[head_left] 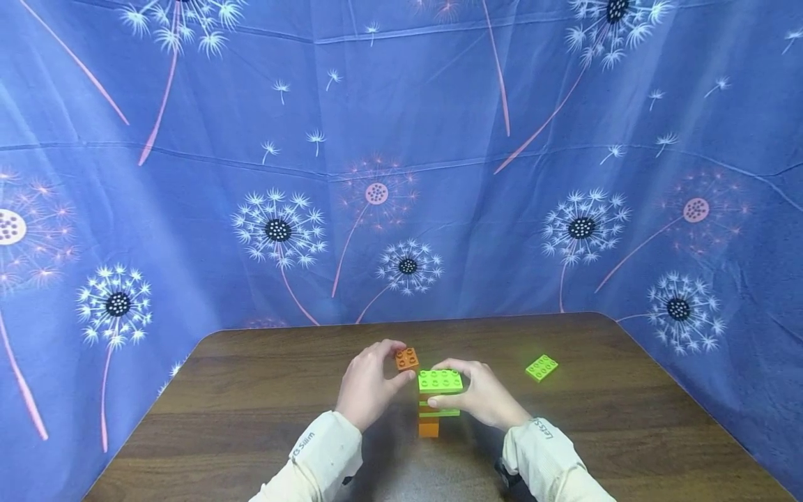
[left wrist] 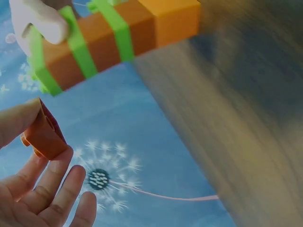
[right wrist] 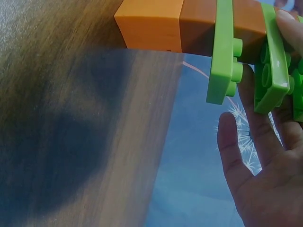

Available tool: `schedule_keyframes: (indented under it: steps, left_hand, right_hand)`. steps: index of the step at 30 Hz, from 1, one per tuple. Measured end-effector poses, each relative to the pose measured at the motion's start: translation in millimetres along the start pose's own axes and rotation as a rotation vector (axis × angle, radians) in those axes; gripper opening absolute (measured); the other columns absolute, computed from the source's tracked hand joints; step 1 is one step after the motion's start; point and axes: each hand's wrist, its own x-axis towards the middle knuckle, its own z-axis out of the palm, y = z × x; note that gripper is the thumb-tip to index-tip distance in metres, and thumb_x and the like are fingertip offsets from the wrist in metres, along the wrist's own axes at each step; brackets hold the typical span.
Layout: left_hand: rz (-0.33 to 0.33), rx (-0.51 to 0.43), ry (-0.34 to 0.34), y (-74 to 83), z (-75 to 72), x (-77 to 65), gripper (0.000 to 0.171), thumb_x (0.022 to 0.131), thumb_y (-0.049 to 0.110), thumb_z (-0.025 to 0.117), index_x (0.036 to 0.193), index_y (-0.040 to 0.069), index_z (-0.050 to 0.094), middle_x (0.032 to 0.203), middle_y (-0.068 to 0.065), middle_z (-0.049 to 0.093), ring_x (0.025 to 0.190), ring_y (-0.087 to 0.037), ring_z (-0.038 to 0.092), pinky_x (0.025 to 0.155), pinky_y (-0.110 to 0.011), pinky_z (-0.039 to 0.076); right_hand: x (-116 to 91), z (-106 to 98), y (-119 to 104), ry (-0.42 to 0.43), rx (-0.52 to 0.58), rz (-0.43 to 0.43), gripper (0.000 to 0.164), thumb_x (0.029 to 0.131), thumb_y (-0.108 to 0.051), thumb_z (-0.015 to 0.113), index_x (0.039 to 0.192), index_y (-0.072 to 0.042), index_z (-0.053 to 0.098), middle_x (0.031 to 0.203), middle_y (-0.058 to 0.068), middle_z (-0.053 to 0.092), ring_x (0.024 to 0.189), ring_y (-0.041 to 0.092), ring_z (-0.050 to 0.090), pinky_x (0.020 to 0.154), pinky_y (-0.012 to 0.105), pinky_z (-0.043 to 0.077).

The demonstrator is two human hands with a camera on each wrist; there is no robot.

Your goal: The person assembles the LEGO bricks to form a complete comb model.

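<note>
My left hand pinches a small orange-brown toy building brick with four studs between thumb and fingers. In the left wrist view this brick is tilted, its hollow underside partly showing. Just to its right rises a brick tower, topped by a bright green eight-stud plate. My right hand grips the tower near its top, thumb on the near side and fingers behind. Green plates alternate with brown bricks above a lighter orange block at the bottom. The plates jut out sideways past the bricks in the right wrist view.
A loose bright green eight-stud plate lies on the wooden table, to the right of the tower. Behind the table's far edge hangs a blue cloth printed with dandelions.
</note>
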Motion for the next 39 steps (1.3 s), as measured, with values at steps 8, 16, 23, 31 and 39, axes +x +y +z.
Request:
schedule_keyframes:
  steps: [8, 16, 23, 31, 39]
  left_hand:
    - [0.038, -0.015, -0.075, 13.2, 2.3, 0.5, 0.039, 0.083, 0.017, 0.084, 0.118, 0.007, 0.071, 0.106, -0.005, 0.073, 0.104, -0.028, 0.068, 0.09, -0.047, 0.053]
    - [0.086, -0.007, -0.1, 17.6, 7.7, -1.5, 0.036, 0.082, 0.017, 0.084, 0.114, 0.008, 0.073, 0.102, -0.003, 0.073, 0.1, -0.028, 0.069, 0.087, -0.043, 0.054]
    - [0.095, 0.01, -0.114, 19.1, 7.9, -0.9, 0.035, 0.081, 0.018, 0.085, 0.113, 0.008, 0.074, 0.103, -0.004, 0.074, 0.1, -0.027, 0.069, 0.088, -0.043, 0.055]
    - [0.182, 0.098, -0.117, 20.1, 7.1, 3.5, 0.034, 0.08, 0.02, 0.086, 0.111, 0.01, 0.077, 0.102, -0.003, 0.075, 0.093, -0.022, 0.071, 0.084, -0.038, 0.056]
    - [0.21, 0.241, -0.16, 30.2, 1.8, 9.1, 0.034, 0.077, 0.022, 0.088, 0.108, 0.012, 0.079, 0.087, 0.0, 0.074, 0.077, -0.016, 0.069, 0.069, -0.031, 0.054]
  right_hand:
    - [-1, 0, 0, -0.007, 0.003, 0.006, 0.042, 0.078, -0.033, 0.088, 0.114, -0.019, 0.072, 0.095, -0.013, 0.07, 0.093, 0.014, 0.061, 0.086, 0.041, 0.047]
    - [0, -1, 1, -0.022, 0.005, -0.005, 0.047, 0.079, -0.032, 0.087, 0.119, -0.014, 0.071, 0.102, -0.008, 0.071, 0.094, 0.016, 0.061, 0.083, 0.039, 0.048]
    - [0, -1, 2, -0.027, 0.002, -0.003, 0.047, 0.079, -0.033, 0.087, 0.12, -0.014, 0.071, 0.1, -0.008, 0.07, 0.09, 0.013, 0.061, 0.079, 0.032, 0.049]
    - [0, -1, 2, -0.035, 0.026, -0.011, 0.046, 0.08, -0.032, 0.087, 0.119, -0.012, 0.071, 0.1, -0.007, 0.07, 0.089, 0.013, 0.061, 0.078, 0.031, 0.05]
    - [0, -2, 1, -0.032, 0.011, -0.015, 0.047, 0.08, -0.034, 0.086, 0.119, -0.014, 0.071, 0.097, -0.009, 0.07, 0.087, 0.011, 0.061, 0.077, 0.029, 0.05]
